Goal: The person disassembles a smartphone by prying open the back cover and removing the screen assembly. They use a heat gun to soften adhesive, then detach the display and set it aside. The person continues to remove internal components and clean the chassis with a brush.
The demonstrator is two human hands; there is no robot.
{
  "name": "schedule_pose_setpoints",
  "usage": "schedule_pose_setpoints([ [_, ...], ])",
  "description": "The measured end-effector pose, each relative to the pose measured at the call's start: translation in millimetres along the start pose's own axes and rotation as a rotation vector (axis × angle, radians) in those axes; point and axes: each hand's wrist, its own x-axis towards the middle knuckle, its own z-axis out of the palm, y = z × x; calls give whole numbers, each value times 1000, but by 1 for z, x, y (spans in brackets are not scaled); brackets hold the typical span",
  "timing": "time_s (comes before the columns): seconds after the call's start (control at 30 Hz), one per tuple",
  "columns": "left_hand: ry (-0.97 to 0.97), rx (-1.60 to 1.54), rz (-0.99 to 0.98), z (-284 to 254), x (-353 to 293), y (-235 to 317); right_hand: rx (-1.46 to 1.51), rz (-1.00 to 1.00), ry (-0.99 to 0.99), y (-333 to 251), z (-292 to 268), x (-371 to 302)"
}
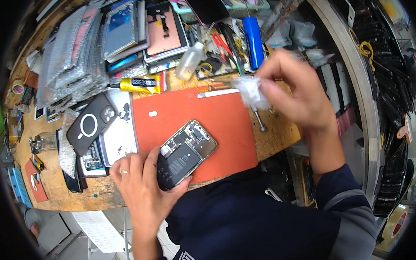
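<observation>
My left hand [144, 183] is closed around the lower end of an opened smartphone [202, 148] on the orange mat. The phone's back or screen is off, so its dark battery [179, 165] and circuit board show. Above the mat's right side, my right hand [297, 89] pinches a crumpled white wad [254, 92], blurred by motion; whether it is tissue or thin plastic I cannot tell. Just below the wad, a metal screwdriver [259, 120] lies on the wooden bench. A thin white stick-like tool [219, 93] rests at the mat's far edge.
Left of the orange mat [235, 140] lie a dark phone case [91, 125] with a white ring and stacked bubble-wrapped packets [72, 49]. Beyond it are a yellow tube [142, 84], a clear bottle [190, 61], red-handled pliers [221, 43] and a blue cylinder [253, 43].
</observation>
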Motion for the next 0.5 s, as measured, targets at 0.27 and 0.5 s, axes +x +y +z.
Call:
schedule_pose_setpoints([
  [0.27, -255, -751, 18, 12, -36, 46, 180, -162, -337, -11, 77, -99],
  [0.5, 347, -1031, -216, 65, -72, 77, 619, 185, 68, -32, 148, -122],
])
